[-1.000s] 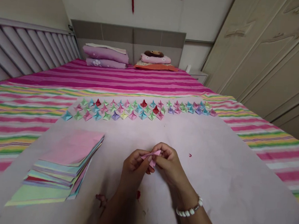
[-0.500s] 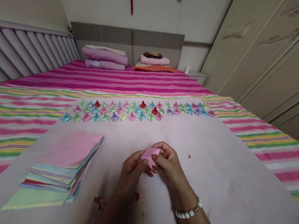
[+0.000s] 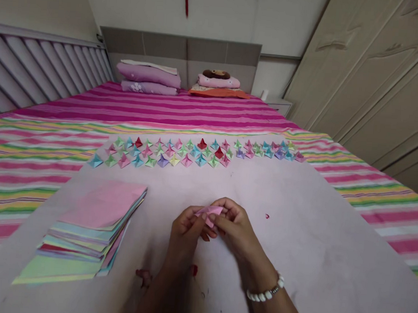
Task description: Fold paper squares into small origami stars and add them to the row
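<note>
A small pink folded paper (image 3: 212,211) is held up between both hands, above the pale work surface (image 3: 295,250). My left hand (image 3: 188,228) pinches its left side, thumb on the near face. From the right, my right hand (image 3: 235,223) grips the other side with thumb and fingers. The fingers behind the paper are partly hidden. A stack of coloured paper sheets (image 3: 107,204), pink on top, lies to the left of my left hand. Beyond the hands stand rows of small folded paper boats (image 3: 200,159) in several colours.
Red scraps (image 3: 194,270) and a crumpled reddish piece (image 3: 144,277) lie near my left forearm. Another red bit (image 3: 267,216) is to the right. Striped bedding (image 3: 184,108) surrounds the surface; folded quilts (image 3: 150,77) sit by the headboard (image 3: 160,44). A wardrobe (image 3: 374,78) stands right.
The pink paper now looks narrower and more folded or tilted, its lower point less visible. My left thumb has moved up and right, closer to the right thumb. The camera view has shifted slightly.
</note>
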### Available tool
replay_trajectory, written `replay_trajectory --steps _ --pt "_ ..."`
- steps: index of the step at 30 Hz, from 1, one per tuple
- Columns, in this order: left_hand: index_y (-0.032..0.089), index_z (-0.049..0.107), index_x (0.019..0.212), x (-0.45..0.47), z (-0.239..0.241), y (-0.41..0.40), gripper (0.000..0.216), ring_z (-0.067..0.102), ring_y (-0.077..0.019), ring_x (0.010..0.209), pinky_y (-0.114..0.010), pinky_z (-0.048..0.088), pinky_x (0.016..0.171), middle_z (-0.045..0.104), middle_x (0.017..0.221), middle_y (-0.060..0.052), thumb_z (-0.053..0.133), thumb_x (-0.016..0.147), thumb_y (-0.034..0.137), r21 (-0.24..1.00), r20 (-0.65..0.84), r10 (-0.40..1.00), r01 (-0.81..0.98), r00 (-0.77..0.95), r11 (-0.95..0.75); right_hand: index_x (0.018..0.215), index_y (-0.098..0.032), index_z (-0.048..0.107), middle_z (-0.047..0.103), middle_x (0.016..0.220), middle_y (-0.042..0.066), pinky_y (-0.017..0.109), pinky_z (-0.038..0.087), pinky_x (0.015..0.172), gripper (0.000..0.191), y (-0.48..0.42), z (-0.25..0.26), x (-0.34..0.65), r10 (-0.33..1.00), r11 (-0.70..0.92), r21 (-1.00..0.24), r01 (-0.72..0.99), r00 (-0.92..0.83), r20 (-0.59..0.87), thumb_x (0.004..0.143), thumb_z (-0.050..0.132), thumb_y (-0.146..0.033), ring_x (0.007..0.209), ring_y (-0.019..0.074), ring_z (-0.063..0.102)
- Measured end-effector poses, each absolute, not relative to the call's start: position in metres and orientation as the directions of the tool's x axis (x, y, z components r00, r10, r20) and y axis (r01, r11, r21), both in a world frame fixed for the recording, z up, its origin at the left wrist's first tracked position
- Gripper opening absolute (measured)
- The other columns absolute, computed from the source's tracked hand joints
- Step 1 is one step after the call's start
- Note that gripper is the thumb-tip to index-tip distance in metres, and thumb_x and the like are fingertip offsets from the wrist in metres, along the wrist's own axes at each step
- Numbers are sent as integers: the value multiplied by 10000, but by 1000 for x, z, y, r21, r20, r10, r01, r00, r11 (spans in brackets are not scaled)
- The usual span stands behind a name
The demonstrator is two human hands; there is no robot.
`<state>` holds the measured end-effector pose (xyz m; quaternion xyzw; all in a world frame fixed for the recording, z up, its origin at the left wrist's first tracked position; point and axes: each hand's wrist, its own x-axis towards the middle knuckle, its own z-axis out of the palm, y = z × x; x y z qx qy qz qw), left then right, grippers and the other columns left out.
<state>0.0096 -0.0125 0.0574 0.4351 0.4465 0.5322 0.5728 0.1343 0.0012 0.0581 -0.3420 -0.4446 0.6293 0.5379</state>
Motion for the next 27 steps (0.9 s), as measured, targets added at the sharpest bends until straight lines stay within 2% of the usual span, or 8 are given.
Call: replay_trajectory --steps 5,10,16,21,27 --pt "145 636 897 10 55 -14 188 621 -125 469 -199 435 463 650 508 17 628 768 282 968 -16 1000 -250 11 18 770 -173 606 576 500 -56 199 302 408 127 0 59 132 982 -21 -912 -409 -179 57 662 663 -140 390 77 456" --pt "152 652 878 8 51 -15 159 639 -125 504 -206 439 476 690 600 -6 606 791 277 953 33 998 -302 62 -13 678 -170 595 525 437 -70 189 248 388 117 -1 61 131 981 -57 -869 -491 -189 43 619 592 -69 364 80 458" --pt "138 655 925 5 49 -16 214 664 -153 577 -246 475 542 720 678 -50 547 839 302 916 70 982 -402 178 7 672 -173 611 542 435 -62 196 263 380 130 0 59 136 982 -57 -899 -435 -189 29 604 567 -72 347 77 428" --pt "141 661 921 5 48 -16 224 653 -142 556 -237 478 535 705 648 -35 578 844 334 921 82 984 -388 157 -15 683 -179 609 564 460 -51 209 307 394 80 2 54 138 978 -39 -914 -404 -203 48 632 617 -117 364 83 435" --pt "146 651 999 5 47 -16 253 668 -154 606 -248 500 562 721 708 -49 596 832 328 915 120 973 -402 197 -31 701 -175 625 570 457 -46 199 299 398 114 2 56 140 982 -42 -923 -383 -184 32 622 586 -102 362 77 429"
